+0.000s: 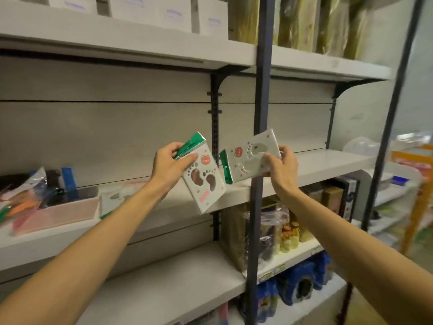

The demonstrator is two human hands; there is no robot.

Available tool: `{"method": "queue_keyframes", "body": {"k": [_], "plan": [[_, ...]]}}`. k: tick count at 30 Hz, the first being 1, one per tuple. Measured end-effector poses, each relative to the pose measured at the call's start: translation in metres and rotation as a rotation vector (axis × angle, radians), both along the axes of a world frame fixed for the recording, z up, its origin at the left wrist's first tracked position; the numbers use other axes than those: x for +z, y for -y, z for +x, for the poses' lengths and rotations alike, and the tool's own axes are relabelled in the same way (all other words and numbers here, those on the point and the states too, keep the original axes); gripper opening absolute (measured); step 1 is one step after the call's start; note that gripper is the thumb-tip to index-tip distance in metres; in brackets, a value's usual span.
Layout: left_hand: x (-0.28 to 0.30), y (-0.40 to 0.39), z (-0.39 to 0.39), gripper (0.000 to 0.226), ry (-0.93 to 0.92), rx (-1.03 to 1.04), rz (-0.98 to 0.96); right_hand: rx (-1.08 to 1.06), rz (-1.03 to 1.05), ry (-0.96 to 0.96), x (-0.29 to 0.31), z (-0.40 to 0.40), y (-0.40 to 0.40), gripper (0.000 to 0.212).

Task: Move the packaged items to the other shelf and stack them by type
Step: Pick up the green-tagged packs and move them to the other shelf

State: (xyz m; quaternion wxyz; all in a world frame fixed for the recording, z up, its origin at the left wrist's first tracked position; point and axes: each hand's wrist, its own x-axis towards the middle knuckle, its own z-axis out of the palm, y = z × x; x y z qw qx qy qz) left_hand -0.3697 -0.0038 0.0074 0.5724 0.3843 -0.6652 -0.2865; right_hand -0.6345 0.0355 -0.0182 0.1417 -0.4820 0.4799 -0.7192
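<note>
My left hand (169,161) grips a white footprint-patterned packet with a green top (206,184), tilted, above the middle shelf (234,195). My right hand (281,164) holds a second packet of the same kind (253,158), turned sideways with its green end to the left, just beside the first. A third footprint packet (114,200) lies flat on the shelf to the left, partly hidden by my left forearm. Further left on that shelf lie a pinkish flat pack (65,213) and a heap of mixed colourful packets (23,193).
A dark blue upright post (261,137) stands in front of the shelving, just behind my right hand. The right half of the middle shelf (328,163) is bare. White boxes (145,10) fill the top shelf; bagged goods (276,233) sit below right.
</note>
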Motion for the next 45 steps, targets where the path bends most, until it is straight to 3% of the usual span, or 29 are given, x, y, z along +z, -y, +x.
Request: {"method": "queue_keyframes", "body": {"k": [8, 12, 17, 22, 32, 37, 45], "plan": [[-0.002, 0.021, -0.154, 0.025, 0.149, -0.152, -0.08, -0.126, 0.002, 0.014, -0.004, -0.134, 0.017, 0.023], [-0.01, 0.039, -0.24, 0.026, 0.097, -0.201, -0.033, -0.124, 0.05, 0.041, -0.016, -0.206, 0.037, 0.025], [-0.019, 0.07, -0.323, 0.026, 0.176, -0.109, -0.031, -0.038, 0.146, 0.065, -0.03, -0.292, 0.054, 0.029], [-0.013, 0.111, -0.375, 0.03, 0.223, 0.034, 0.007, 0.036, 0.215, 0.151, -0.036, -0.357, 0.071, 0.05], [-0.025, 0.207, -0.454, 0.035, 0.293, 0.164, 0.08, -0.001, 0.309, 0.337, -0.052, -0.448, 0.132, 0.052], [-0.044, 0.265, -0.506, 0.026, 0.591, 0.226, -0.009, 0.026, 0.337, 0.299, -0.054, -0.495, 0.18, 0.054], [-0.059, 0.363, -0.614, 0.013, 0.775, 0.136, -0.06, -0.118, 0.391, 0.138, -0.053, -0.577, 0.279, 0.048]]}}
